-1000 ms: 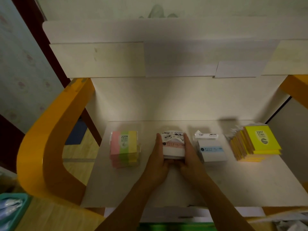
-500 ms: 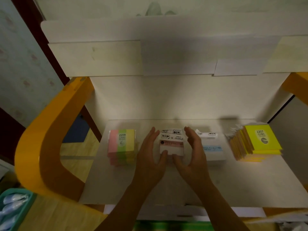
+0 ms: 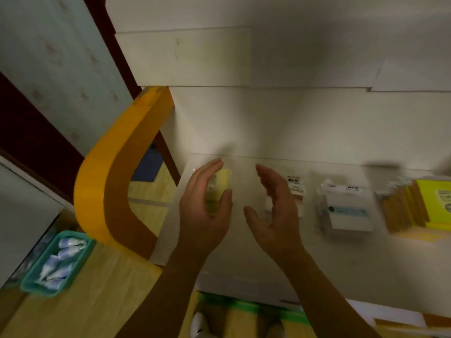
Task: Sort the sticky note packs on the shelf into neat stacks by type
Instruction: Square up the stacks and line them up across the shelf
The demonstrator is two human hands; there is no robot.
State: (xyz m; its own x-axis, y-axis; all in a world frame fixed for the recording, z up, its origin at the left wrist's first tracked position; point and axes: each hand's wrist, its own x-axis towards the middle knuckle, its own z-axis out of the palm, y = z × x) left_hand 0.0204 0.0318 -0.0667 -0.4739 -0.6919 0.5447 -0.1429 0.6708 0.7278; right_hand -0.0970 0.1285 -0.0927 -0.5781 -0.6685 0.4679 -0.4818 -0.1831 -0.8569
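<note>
Both my hands hover open above the white shelf (image 3: 244,262), palms facing each other, holding nothing. My left hand (image 3: 205,211) is in front of the pink-green-yellow pack stack (image 3: 223,184) and hides most of it. My right hand (image 3: 275,211) covers much of the white pack stack with the pink label (image 3: 296,189). Further right stands the white stack with the blue label (image 3: 346,211). The yellow pack stack (image 3: 424,206) lies at the right edge, its lower packs fanned out. The frame is blurred.
An orange curved shelf side (image 3: 114,181) rises at the left. A teal tray (image 3: 56,262) with small tubes sits on the wooden surface lower left. A white back panel (image 3: 268,123) closes the shelf behind the stacks.
Both hands let go of the pink-label white stack and shifted left toward the multicolour stack. The camera view swung left, so the stacks now sit further right.
</note>
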